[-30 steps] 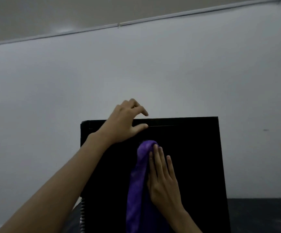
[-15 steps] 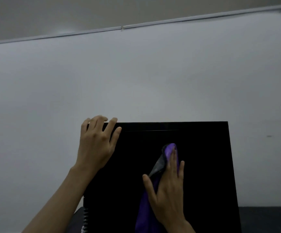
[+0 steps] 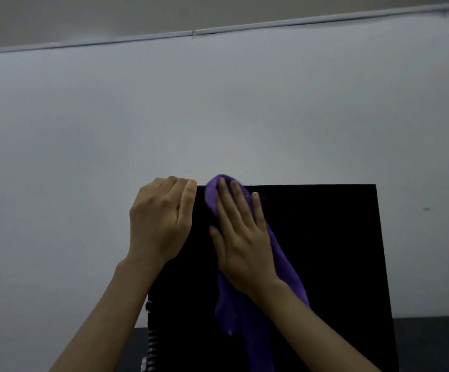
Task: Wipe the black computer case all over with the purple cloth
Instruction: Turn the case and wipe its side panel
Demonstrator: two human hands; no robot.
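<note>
While our right fingers (image 3: 235, 202) are lying straight and close together, they are pressing the purple cloth (image 3: 285, 275) flat against the upper left part of the black computer case (image 3: 325, 251) rather than curling round it. Their tips are reaching the case's top edge, where the cloth is bunching up just above the rim. Our right hand (image 3: 244, 242) is lying palm-down over the cloth, and the rest of the cloth is hanging down the dark panel under our wrist and forearm. Just beside it, our left fingers (image 3: 172, 183) are curling over the top left corner of the case, so our left hand (image 3: 158, 224) is gripping that corner. The case is standing upright before us on a dark surface (image 3: 432, 342), its broad side facing us, with ribbed slots (image 3: 151, 342) showing down its left edge. Behind it a pale grey wall (image 3: 218, 116) is filling the view, and a thin strip (image 3: 298, 21) is running along its top.
</note>
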